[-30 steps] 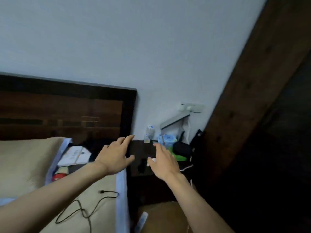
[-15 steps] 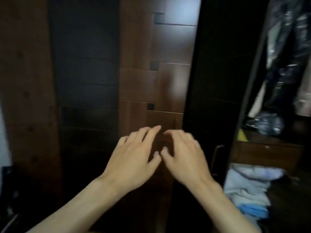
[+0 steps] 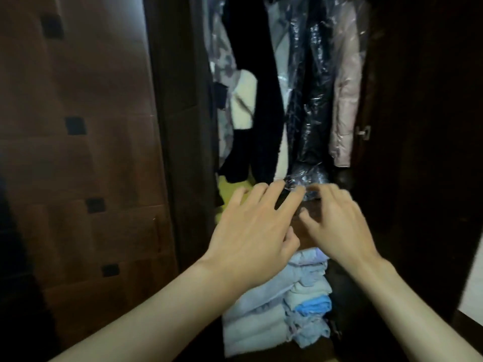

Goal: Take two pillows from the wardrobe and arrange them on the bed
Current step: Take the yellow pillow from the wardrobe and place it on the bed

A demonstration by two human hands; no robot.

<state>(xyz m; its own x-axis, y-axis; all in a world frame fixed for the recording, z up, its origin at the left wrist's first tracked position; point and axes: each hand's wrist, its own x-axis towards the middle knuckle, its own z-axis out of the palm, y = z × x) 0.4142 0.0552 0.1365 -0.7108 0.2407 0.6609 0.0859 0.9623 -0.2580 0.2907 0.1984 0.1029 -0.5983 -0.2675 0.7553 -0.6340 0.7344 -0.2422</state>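
I face the open wardrobe (image 3: 183,105), a dark wooden one. My left hand (image 3: 251,231) and my right hand (image 3: 337,226) are stretched out side by side in front of its opening, fingers apart, holding nothing. Below the hands a stack of pale blue and white folded bedding (image 3: 277,317) fills the lower compartment; I cannot tell which pieces are pillows. A yellow-green item (image 3: 230,189) shows on the shelf behind my left hand. The bed is out of view.
Hanging clothes fill the upper part: a black fleece coat (image 3: 264,100), dark garments in clear plastic covers (image 3: 311,105), a pale pink jacket (image 3: 345,100). A closed brown wardrobe door (image 3: 78,152) stands at left. The open door (image 3: 428,152) with a metal latch is at right.
The view has swung right, from the bed and nightstand, past the closed wardrobe door, to the open wardrobe interior. Both hands stayed raised, open and empty.
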